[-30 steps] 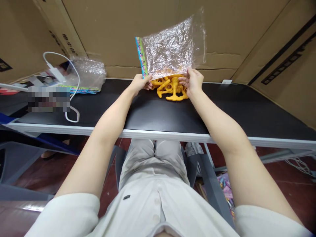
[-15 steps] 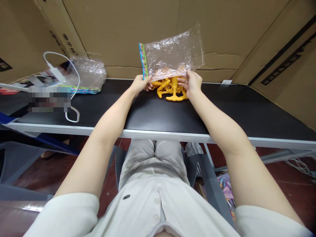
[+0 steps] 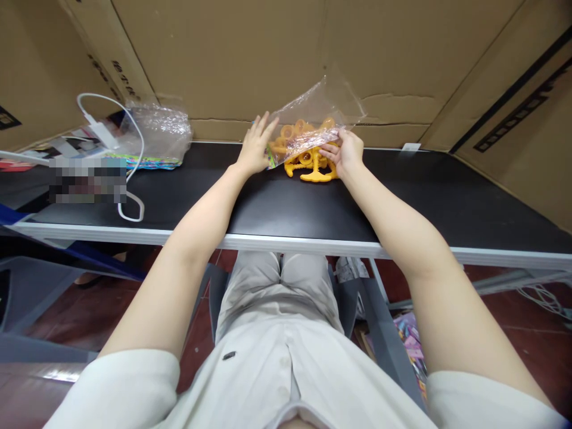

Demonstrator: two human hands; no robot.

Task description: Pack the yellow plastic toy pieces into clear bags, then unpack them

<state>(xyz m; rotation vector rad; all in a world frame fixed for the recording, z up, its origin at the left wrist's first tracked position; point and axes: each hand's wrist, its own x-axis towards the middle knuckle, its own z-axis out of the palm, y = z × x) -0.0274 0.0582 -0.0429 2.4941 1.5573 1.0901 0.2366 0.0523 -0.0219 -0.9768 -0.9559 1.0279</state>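
Note:
A clear plastic bag (image 3: 308, 104) stands tilted over a heap of yellow plastic parts (image 3: 315, 173) at the back middle of the black tabletop. Several of the parts show through its film; whether they are inside or behind it I cannot tell. My right hand (image 3: 349, 152) pinches the bag's near edge at the right of the heap. With fingers stretched out and apart, my left hand (image 3: 257, 146) lies against the bag's left end, covering most of its printed strip. A green bit of that strip shows below the fingers.
A stack of clear bags with colourful headers (image 3: 156, 140) lies to the left. Near it are a white cable (image 3: 143, 140) with a white plug block (image 3: 105, 136) and a blurred patch. Cardboard walls (image 3: 250, 53) rise behind the black table (image 3: 295, 208).
My left hand has let go of the bag's printed edge and spread its fingers over it. The bag has tipped lower on the left. My right hand has hardly moved.

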